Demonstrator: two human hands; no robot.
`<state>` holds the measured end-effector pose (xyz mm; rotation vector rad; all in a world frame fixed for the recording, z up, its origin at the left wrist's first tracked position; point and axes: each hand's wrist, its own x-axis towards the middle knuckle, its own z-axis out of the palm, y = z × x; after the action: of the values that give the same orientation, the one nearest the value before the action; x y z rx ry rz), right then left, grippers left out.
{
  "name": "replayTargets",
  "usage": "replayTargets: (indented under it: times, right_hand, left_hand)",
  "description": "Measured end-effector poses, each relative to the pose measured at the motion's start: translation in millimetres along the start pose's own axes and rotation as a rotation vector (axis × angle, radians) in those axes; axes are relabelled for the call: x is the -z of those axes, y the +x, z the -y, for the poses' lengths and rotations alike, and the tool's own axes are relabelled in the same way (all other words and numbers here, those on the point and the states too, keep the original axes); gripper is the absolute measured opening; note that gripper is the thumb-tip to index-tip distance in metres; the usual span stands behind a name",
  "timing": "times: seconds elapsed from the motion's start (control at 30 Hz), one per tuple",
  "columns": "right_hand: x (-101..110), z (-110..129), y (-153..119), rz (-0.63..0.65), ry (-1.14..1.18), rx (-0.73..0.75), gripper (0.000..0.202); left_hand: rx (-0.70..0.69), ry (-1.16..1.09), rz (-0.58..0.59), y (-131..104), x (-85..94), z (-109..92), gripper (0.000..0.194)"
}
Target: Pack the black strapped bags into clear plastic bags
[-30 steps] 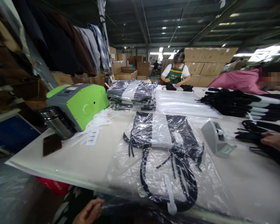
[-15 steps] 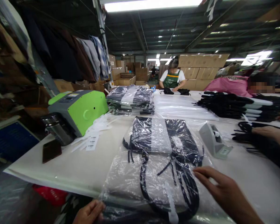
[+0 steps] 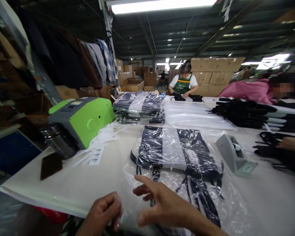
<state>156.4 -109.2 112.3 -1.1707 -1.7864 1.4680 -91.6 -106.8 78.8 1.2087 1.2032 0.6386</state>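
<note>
A folded dark navy bag (image 3: 198, 144) with a grey middle stripe and long straps lies inside a clear plastic bag (image 3: 236, 203) on the table in front of me. My left hand (image 3: 103, 211) is closed at the near left edge of the plastic bag, its fingers curled and seemingly pinching the film. Over the near part of the plastic bag hovers my right hand (image 3: 164, 205), thumb and fingers apart and nothing held. It covers part of the straps. A white label (image 3: 193, 157) shows on the folded bag's right side.
A green and grey machine (image 3: 88, 118), a metal flask (image 3: 59, 141), a phone (image 3: 51, 165) and barcode labels (image 3: 96, 155) occupy the left. Packed bags (image 3: 140, 106) are stacked behind. A grey tape dispenser (image 3: 236, 155) stands right. A co-worker's hand (image 3: 291, 144) touches black items.
My right hand has left the right side of the plastic bag and moved left across it, opening. My left hand has shifted up and right. The straps' near end is now more hidden.
</note>
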Motion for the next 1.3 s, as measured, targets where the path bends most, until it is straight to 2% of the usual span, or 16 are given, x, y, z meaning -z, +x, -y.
replayTargets:
  times: [0.03,0.07,0.13,0.2,0.27,0.33,0.4,0.47,0.7,0.87,0.97,1.1,1.2,1.3]
  right_hand:
    - [-5,4,-1,-0.019,0.035,-0.006,0.109]
    - [-8,4,0,-0.086,0.037,0.0,0.107]
    - [-7,-7,10,-0.292,0.045,0.021,0.073]
    - [5,-28,22,-0.466,0.159,-0.017,0.039]
    - [23,-51,30,-0.535,0.333,-0.114,0.03]
    - [41,-70,35,-0.561,0.433,-0.195,0.032]
    - [54,-81,36,-0.563,0.425,-0.209,0.028]
    - [62,-87,36,-0.558,0.357,-0.203,0.022]
    - [79,-98,31,-0.57,0.161,-0.271,0.024]
    - [87,-99,22,-0.537,0.171,-0.289,0.031]
    - [92,-97,21,-0.506,0.093,-0.277,0.031]
    - [97,-93,24,-0.625,-0.254,-0.177,0.015]
    - [99,-92,28,-0.642,-0.607,-0.072,0.016]
    - [99,-95,31,-0.667,-0.748,-0.075,0.013]
  left_hand:
    - [-0.057,-0.008,0.056,12,-10.0,-19,0.051]
    - [-0.129,0.0,0.129,25,-19.0,-36,0.049]
    - [-0.313,0.1,0.235,53,-30.4,-59,0.042]
    - [-0.506,0.278,0.196,84,-29.7,-68,0.037]
    - [-0.588,0.458,0.124,114,-19.3,-64,0.041]
    - [-0.531,0.596,0.147,139,-6.2,-53,0.049]
    - [-0.461,0.695,0.18,157,3.2,-41,0.039]
    - [-0.455,0.748,0.158,168,6.7,-31,0.021]
    - [-0.407,0.709,0.105,174,4.2,-13,0.025]
    - [-0.443,0.654,0.101,165,4.6,-17,0.026]
    - [-0.504,0.681,0.076,169,2.8,-19,0.027]
    - [-0.521,0.774,-0.007,181,3.0,-11,0.034]
    - [-0.54,0.888,-0.057,182,1.8,-6,0.03]
    - [-0.639,1.009,-0.255,171,-11.5,-11,0.017]
